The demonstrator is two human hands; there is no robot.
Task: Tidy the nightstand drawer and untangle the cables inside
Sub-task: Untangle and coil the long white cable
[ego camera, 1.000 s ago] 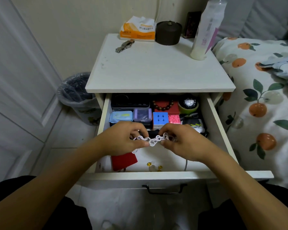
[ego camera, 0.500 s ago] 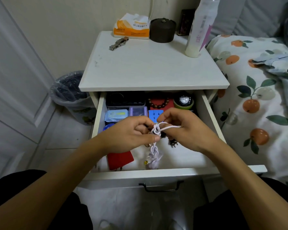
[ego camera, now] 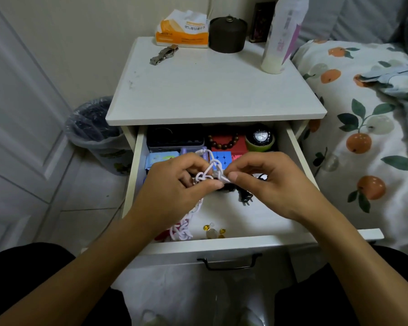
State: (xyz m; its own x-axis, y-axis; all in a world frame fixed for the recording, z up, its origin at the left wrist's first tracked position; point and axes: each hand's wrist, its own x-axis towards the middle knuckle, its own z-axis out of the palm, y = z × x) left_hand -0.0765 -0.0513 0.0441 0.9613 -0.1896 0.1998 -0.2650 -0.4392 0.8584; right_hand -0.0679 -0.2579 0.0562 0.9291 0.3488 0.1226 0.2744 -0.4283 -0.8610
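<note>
- The drawer (ego camera: 292, 147) of the white nightstand (ego camera: 210, 90) stood pulled out toward the person, its black handle (ego camera: 229, 263) at six o'clock.
- Both hands were held over the middle of the drawer, meeting on a white cable (ego camera: 209, 171) braided into chain-like loops.
- The left hand (ego camera: 174, 187) pinched the cable between thumb and curled fingers at the knotted part.
- The right hand (ego camera: 271, 182) pinched the same knot from three o'clock, thumb and forefinger closed on a strand.
- One loop of the cable rose toward twelve o'clock from the pinch; the rest hung down past the left hand toward seven o'clock and piled on the drawer floor near the front edge.
- Just below the right hand a black plug (ego camera: 246, 197) lay on the drawer floor.
- At the back of the drawer sat a black box (ego camera: 174, 137), a bead bracelet (ego camera: 224, 141) on a red box, and a round watch (ego camera: 260, 137) in a green holder.
- A blue puzzle cube (ego camera: 222, 158) sat just beyond the fingertips, a light blue packet (ego camera: 159, 158) at its nine o'clock.
- Small yellow capsules (ego camera: 213, 230) lay near the drawer front.
- On top of the nightstand were a tissue pack (ego camera: 183, 31), a dark round jar (ego camera: 227, 35), a metal wristwatch (ego camera: 164, 54) and a tall white bottle (ego camera: 280, 36).
- A lined bin (ego camera: 97, 128) stood at nine o'clock of the nightstand, and a bed (ego camera: 368, 114) with an orange-print cover at three o'clock.
</note>
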